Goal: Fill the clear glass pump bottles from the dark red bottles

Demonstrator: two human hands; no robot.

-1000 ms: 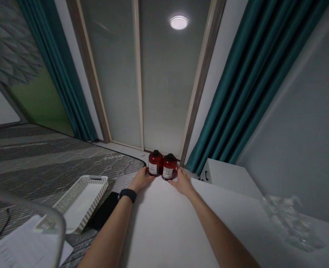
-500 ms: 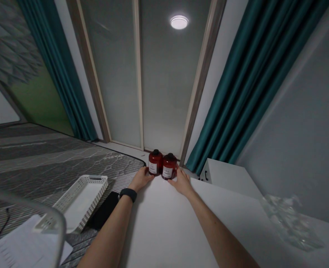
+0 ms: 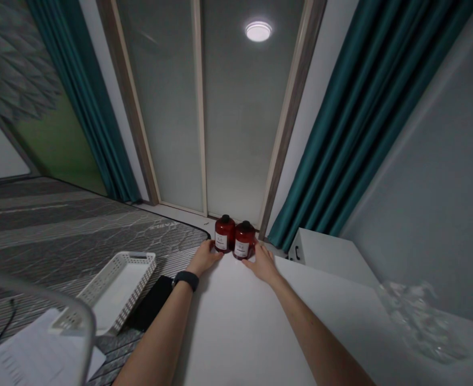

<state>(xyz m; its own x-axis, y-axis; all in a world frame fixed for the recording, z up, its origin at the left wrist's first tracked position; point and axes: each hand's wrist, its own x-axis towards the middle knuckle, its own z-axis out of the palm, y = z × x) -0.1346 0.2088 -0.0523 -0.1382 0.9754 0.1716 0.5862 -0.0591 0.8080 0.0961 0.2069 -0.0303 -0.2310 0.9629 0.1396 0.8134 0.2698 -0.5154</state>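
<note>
Left hand (image 3: 204, 257) and right hand (image 3: 262, 264) flank two red bottles (image 3: 234, 238).

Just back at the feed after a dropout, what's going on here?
A person is working bare-handed at a white tabletop. Two red bottles with white labels stand upright side by side near its far edge. The left hand, with a black watch on its wrist, is at the left bottle's base; the right hand is at the right bottle's. Both look open rather than gripping. A white plastic basket sits off to the left.
</note>
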